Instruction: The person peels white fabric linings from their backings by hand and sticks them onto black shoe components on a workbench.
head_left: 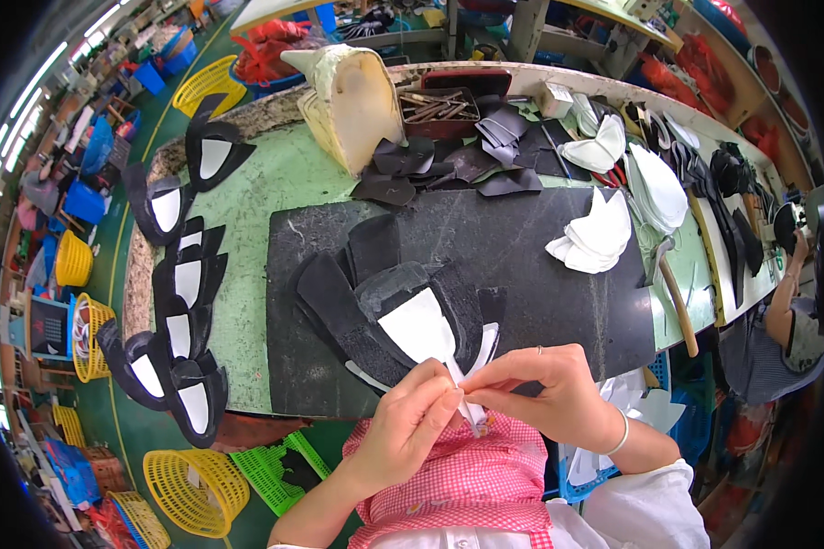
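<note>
My left hand point(403, 421) and my right hand point(558, 393) meet at the near edge of a black work board point(577, 320). Both have thumb and fingers pinched on a thin white strip point(473, 414), whose exact kind I cannot make out; part of it is hidden by my fingers. Just beyond the fingertips lie black shoe upper pieces point(339, 316), overlapping on the board. Among them is a white patch point(419, 329) with its near end close to my left fingers. A small stack of white shaped pieces point(593, 240) rests farther right on the board.
Along the table's left side stands a row of black uppers with white patches point(185, 284). Behind the board are a cream, horn-shaped container point(357, 110), a box of thin sticks point(437, 110) and black scraps point(458, 165). A hammer point(677, 306) lies right; another person point(787, 320) sits beyond.
</note>
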Motion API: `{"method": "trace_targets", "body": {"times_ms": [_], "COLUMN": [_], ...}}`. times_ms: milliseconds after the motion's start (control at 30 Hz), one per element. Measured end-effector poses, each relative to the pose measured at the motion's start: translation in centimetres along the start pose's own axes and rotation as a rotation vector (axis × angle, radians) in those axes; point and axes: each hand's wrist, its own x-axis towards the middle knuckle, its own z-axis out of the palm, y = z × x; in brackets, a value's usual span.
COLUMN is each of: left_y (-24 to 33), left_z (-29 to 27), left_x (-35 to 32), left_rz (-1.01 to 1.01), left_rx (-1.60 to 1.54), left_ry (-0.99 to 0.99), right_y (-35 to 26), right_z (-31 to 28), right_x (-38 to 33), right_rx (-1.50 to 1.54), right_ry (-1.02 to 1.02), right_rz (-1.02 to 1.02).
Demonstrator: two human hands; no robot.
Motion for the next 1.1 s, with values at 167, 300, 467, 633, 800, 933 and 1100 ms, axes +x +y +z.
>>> {"method": "trace_targets", "body": {"times_ms": [167,300,467,633,800,933,1100], "left_y": [0.9,1.2,0.0,-0.1,-0.2,-0.7,0.0], "left_z": [0.8,2.0,1.7,2.0,1.3,1.4,2.2], "left_x": [0.2,0.1,0.5,0.5,0.7,0.5,0.5], "left_rz": [0.105,0.169,0.14,-0.069,0.096,0.056,-0.041], "left_rx": [0.165,0.545,0.2,-0.111,-0.124,-0.236,-0.196], "left_ry": [0.059,0.102,0.098,0.097,-0.026,-0.01,0.112], "right_y": [-0.4,-0.3,0.1,0.8,2.3,2.4,2.2], "right_z": [-0.5,0.0,0.4,0.5,0.2,0.3,0.6], "right_x": [-0.2,-0.5,-0.6,-0.6,-0.9,-0.9,-1.1], "right_rx": [0.009,-0.257,-0.23,-0.167,0.454,0.202,0.315], "right_ry": [-0.008,0.089,0.155,0.166,0.092,0.1,0.104], "right_rz": [0.051,-0.204,-0.196,-0.229,0.13,-0.018,-0.008]}}
